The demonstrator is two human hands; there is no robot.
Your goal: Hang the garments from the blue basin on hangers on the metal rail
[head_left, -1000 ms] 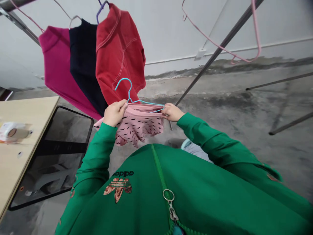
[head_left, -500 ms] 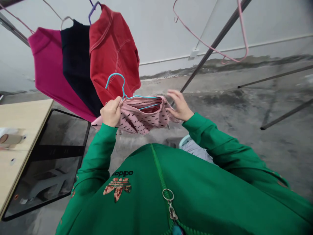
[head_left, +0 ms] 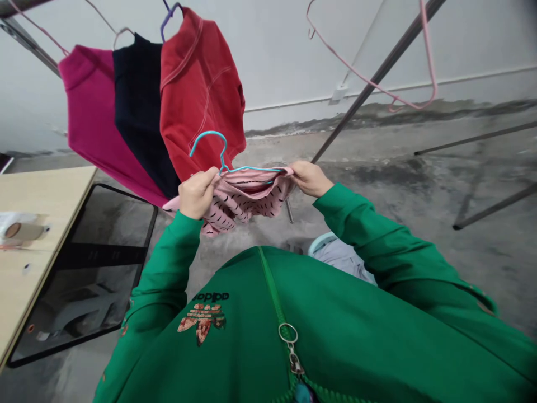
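A pink garment with short black dashes (head_left: 251,206) is stretched between my hands in front of my chest. Its opening faces up, and a light-blue hanger (head_left: 224,148) lies in it with the hook sticking out above. My left hand (head_left: 197,193) is closed on the garment's left end, close by the hanger's neck. On the other side, my right hand (head_left: 311,178) pinches the right corner of the opening, near the hanger's end. The part of the hanger inside the cloth is mostly hidden.
Magenta (head_left: 90,112), black (head_left: 140,106) and red garments (head_left: 205,84) hang at upper left. An unfilled pink hanger (head_left: 377,87) hangs by a metal pole (head_left: 377,75). Left stand a wooden table (head_left: 62,184) and a black-framed panel (head_left: 104,254); a basin (head_left: 321,242) with pale cloth sits below.
My right hand, open beside the garment before, has closed on its right corner and the opening is pulled straighter. My left hand keeps its grip. The whole view has shifted slightly.
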